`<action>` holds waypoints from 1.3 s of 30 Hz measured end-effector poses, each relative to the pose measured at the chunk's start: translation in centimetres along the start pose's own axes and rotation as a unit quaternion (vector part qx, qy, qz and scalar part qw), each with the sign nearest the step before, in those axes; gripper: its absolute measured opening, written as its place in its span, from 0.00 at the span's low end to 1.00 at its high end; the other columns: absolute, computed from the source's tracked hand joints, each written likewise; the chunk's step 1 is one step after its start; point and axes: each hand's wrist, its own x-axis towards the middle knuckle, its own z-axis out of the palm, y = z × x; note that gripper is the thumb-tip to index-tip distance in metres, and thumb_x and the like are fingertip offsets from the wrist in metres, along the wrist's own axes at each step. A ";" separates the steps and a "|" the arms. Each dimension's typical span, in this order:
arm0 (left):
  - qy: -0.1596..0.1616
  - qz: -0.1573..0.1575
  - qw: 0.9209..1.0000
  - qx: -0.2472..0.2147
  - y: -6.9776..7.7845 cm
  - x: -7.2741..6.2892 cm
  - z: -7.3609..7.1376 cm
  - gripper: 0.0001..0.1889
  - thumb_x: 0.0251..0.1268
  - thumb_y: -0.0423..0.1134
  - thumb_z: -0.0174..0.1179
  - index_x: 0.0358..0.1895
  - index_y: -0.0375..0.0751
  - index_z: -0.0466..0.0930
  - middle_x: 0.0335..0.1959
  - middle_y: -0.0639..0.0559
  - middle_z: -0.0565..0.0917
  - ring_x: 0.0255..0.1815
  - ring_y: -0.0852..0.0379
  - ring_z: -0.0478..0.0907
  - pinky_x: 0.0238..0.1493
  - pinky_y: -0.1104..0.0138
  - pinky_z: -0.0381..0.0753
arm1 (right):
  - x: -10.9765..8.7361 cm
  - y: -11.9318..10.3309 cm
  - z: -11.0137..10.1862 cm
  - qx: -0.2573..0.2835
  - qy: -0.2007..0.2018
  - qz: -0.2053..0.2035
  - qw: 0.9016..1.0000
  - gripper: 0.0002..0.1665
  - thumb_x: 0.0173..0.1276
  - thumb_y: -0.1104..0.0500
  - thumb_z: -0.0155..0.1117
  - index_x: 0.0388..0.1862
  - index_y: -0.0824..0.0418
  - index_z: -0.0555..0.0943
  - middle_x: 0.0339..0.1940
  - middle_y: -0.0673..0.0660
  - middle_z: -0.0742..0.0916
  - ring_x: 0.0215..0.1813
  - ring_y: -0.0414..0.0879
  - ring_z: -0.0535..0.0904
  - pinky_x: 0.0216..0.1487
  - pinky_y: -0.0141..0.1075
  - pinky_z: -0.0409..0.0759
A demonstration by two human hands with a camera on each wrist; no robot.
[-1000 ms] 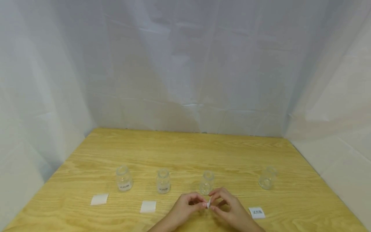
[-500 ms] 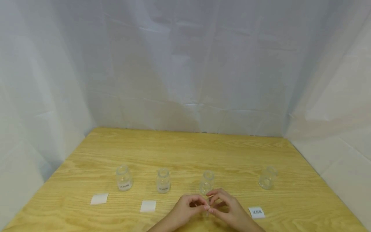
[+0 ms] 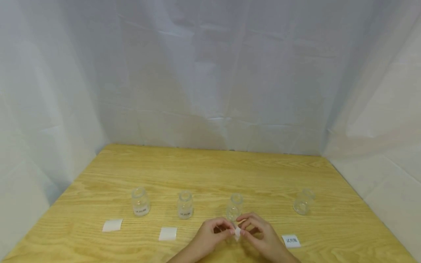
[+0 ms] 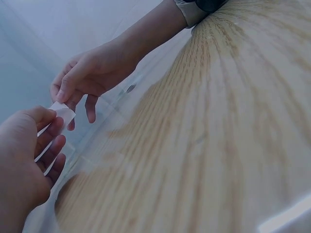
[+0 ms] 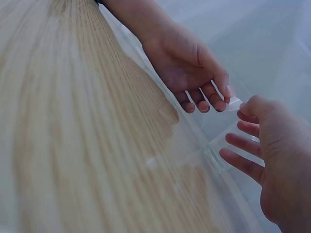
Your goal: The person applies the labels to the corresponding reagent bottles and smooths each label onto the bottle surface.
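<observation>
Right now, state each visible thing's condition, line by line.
Leftmost jar: standing, labelled
Second jar: standing, labelled
Third jar: standing, no label visible
Rightmost jar: standing, no label visible
Left square: lying, top blank
Right square: lying, top blank
Printed label: lying, print up
White slip: held between hands
Left hand: pinching slip
Right hand: pinching slip

Dark Chinese characters, which look like 试剂瓶, stand on a white square label (image 3: pixel 291 240) lying flat on the worktop (image 3: pixel 210 171); to the left of that label and farther back, a glass jar (image 3: pixel 185 205) bears a low line of similar dark characters on its front, and farther left of the label another glass jar (image 3: pixel 140 202) bears the same kind of line, both too small and blurred to read surely
</observation>
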 end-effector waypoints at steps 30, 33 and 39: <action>0.161 -0.079 0.984 -0.001 0.4 -1.0 -1.8 0.04 0.61 0.32 0.55 0.32 0.35 0.76 0.27 0.51 0.76 0.29 0.57 0.72 0.29 0.72 0.73 | 0.2 -0.5 -0.2 -0.022 0.090 0.058 0.994 0.09 0.62 0.67 0.61 0.33 0.53 0.76 0.43 0.58 0.81 0.46 0.45 0.75 0.30 0.36 0.78; 0.156 -0.078 0.985 0.000 0.5 -1.3 -2.2 0.04 0.61 0.32 0.55 0.32 0.34 0.76 0.26 0.52 0.76 0.29 0.58 0.72 0.29 0.72 0.73 | 0.2 -0.4 -0.4 -0.021 0.095 0.064 0.993 0.09 0.62 0.68 0.62 0.33 0.54 0.76 0.43 0.57 0.81 0.46 0.45 0.76 0.30 0.36 0.78; 0.083 -0.066 0.994 0.041 0.4 -1.9 -3.0 0.06 0.60 0.33 0.53 0.28 0.35 0.76 0.22 0.55 0.75 0.25 0.63 0.70 0.26 0.73 0.71 | 0.2 -0.4 -0.5 -0.021 0.100 0.072 0.992 0.08 0.62 0.67 0.62 0.32 0.53 0.76 0.42 0.55 0.81 0.45 0.44 0.76 0.29 0.35 0.78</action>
